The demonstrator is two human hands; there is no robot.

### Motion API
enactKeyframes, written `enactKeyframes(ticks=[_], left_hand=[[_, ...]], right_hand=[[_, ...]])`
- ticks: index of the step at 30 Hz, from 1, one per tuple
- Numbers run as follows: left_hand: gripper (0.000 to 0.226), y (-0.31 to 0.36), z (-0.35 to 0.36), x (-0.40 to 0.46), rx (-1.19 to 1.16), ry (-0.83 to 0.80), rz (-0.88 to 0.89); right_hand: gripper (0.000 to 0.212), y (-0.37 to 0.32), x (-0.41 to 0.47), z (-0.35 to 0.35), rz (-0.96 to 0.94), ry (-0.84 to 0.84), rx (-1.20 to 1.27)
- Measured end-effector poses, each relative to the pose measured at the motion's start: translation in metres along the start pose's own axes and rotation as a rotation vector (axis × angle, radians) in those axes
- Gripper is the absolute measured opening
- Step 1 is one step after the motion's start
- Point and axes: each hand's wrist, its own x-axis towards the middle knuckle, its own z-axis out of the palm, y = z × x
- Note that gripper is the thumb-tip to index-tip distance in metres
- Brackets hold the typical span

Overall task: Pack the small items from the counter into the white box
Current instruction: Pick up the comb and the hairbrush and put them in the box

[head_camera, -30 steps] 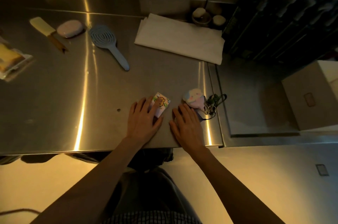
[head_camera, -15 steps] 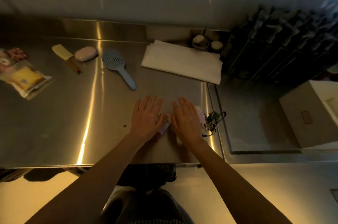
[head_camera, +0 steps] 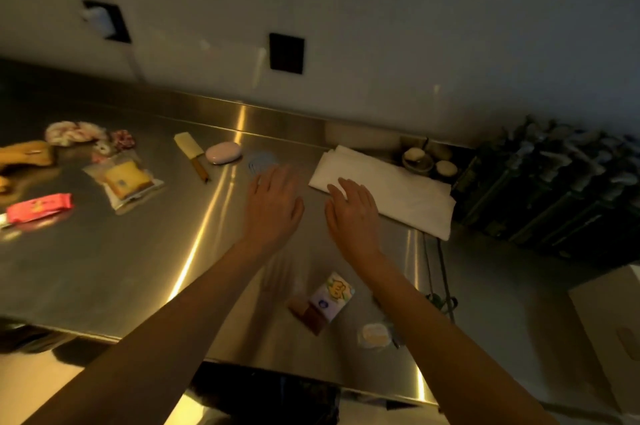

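Behind both hands' straight fingers (head_camera: 273, 178), tissue pack (head_camera: 331, 296), untouched

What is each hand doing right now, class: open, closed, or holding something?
Left hand: open, fingers straight, holding nothing.
Right hand: open, fingers straight, holding nothing.

Tissue pack (head_camera: 331, 296) on counter (head_camera: 104, 268), left of box (head_camera: 609, 331).
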Motion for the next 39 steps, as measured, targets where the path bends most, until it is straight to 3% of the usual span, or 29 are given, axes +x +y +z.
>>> enactKeyframes(ticks=[4, 8, 13, 19, 24, 31, 39], left_hand=[[0.047, -0.045, -0.004, -0.011, 0.081, 0.004, -0.045], [0.046, -0.085, -0.005, -0.018, 0.094, -0.050, -0.141], [0.049, -0.131, 0.005, -0.011, 0.061, -0.115, -0.208], [0.049, -0.188, 0.035, 0.010, 0.046, -0.209, -0.266], [0.058, -0.231, 0.070, 0.024, 0.026, -0.299, -0.337], [0.070, -0.269, 0.110, 0.046, -0.012, -0.389, -0.392], [0.093, -0.280, 0.130, 0.060, -0.072, -0.340, -0.512]], right_hand=[[0.021, -0.030, 0.018, 0.024, -0.074, 0.020, 0.110], [0.016, -0.062, 0.034, 0.056, -0.081, -0.092, 0.241], [0.036, -0.086, 0.050, 0.098, -0.067, -0.149, 0.203], [0.044, -0.091, 0.070, 0.144, 0.068, -0.276, 0.186], [0.041, -0.084, 0.070, 0.174, 0.240, -0.272, 0.164], [0.049, -0.069, 0.061, 0.206, 0.331, -0.319, -0.003], [0.056, -0.063, 0.056, 0.223, 0.437, -0.235, 0.012]])
